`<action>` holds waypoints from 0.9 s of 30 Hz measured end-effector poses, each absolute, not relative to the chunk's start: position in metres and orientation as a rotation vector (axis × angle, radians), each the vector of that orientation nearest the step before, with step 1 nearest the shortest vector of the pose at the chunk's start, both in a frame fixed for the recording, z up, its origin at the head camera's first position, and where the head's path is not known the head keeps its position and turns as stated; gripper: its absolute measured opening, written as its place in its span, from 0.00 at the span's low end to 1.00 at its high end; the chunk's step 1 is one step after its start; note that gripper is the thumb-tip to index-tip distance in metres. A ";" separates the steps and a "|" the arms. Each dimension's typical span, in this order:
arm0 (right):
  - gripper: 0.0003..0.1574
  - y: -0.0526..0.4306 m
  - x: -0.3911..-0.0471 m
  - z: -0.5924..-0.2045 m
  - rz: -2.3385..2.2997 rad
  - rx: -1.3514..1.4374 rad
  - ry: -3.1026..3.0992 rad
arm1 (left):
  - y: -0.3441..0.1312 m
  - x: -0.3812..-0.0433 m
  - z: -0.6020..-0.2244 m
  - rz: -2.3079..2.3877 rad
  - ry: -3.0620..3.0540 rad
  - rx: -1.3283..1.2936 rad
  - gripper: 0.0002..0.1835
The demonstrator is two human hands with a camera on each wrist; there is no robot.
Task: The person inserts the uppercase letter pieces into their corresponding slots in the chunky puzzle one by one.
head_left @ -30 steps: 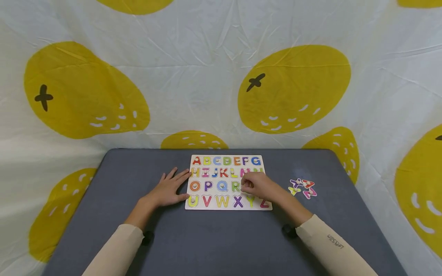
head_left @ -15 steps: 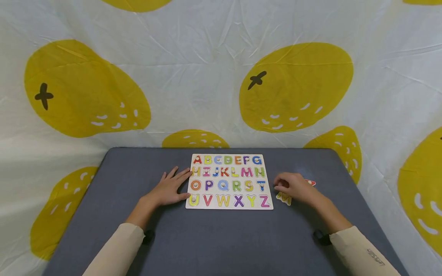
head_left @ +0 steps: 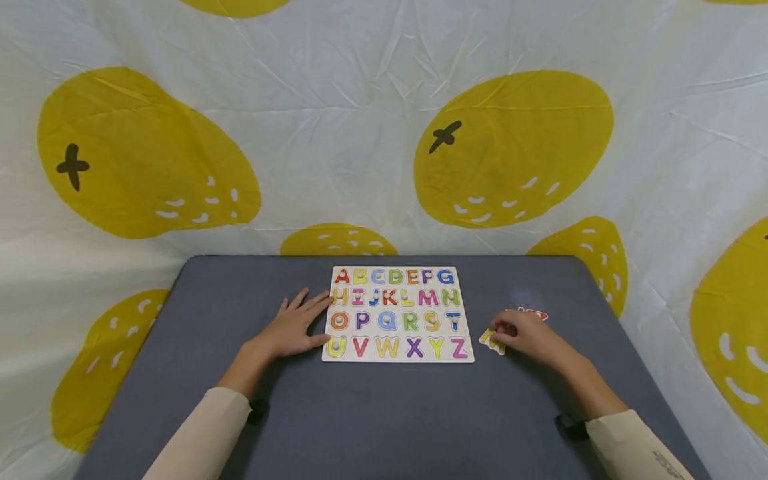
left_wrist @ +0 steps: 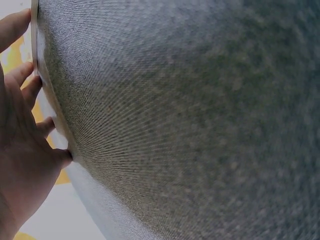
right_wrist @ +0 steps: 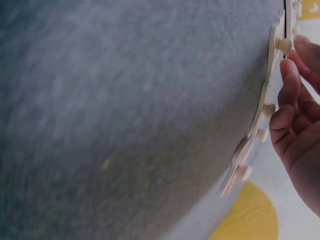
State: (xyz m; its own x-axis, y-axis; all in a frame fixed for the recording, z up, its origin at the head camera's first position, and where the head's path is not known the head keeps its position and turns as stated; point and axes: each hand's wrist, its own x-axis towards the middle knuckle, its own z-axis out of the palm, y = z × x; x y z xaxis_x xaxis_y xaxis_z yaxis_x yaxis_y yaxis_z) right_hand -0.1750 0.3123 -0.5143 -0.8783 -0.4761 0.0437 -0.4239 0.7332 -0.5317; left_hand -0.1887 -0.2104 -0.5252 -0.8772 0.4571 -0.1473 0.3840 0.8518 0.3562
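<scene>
A wooden alphabet board (head_left: 366,362) with rows of colourful letters lies on the grey table. My left hand (head_left: 293,331) rests at its left side, fingers spread, with fingertips and thumb at the board's edge (left_wrist: 34,35). Right of the board is a yellow letter piece (head_left: 489,339), shaped like a W. My right hand (head_left: 525,335) is over it, partly covering it. In the right wrist view, thumb and index fingertips stand slightly apart right at its wooden knob (right_wrist: 283,46); the other fingers are bent.
Behind my right hand a red letter piece (head_left: 539,315) shows, with other pieces mostly hidden. Several knobbed pieces (right_wrist: 245,172) lie in a line in the right wrist view. A white cloth with yellow fruit shapes (head_left: 513,150) hangs behind the table's far edge.
My right hand has moved right from over the board to the loose pieces, then lower onto the yellow W, which now lies nearer the board than the other pieces. The left hand stays put.
</scene>
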 end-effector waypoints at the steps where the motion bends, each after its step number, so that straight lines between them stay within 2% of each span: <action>1: 0.07 0.315 -0.174 -0.514 -0.825 -0.730 2.854 | -0.210 -0.189 -0.525 0.471 2.802 0.646 0.47; 12: 0.06 0.357 -0.173 -0.513 -0.755 -0.529 2.984 | -0.212 -0.189 -0.527 0.472 2.803 0.644 0.47; 21: 0.11 0.390 -0.175 -0.509 -0.737 -0.352 3.001 | -0.212 -0.189 -0.524 0.495 2.807 0.642 0.47; 27: 0.13 0.402 -0.181 -0.514 -0.674 -0.369 3.050 | -0.212 -0.188 -0.522 0.504 2.802 0.643 0.46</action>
State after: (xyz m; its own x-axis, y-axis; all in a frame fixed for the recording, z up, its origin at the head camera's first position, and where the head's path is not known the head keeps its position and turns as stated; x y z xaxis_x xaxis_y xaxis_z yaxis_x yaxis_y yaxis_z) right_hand -0.1812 0.4023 -0.5143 -0.9724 -0.2270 0.0539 -0.2286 0.8806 -0.4151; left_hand -0.1884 -0.2116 -0.5225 -0.8792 0.4562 -0.1375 0.3797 0.8452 0.3760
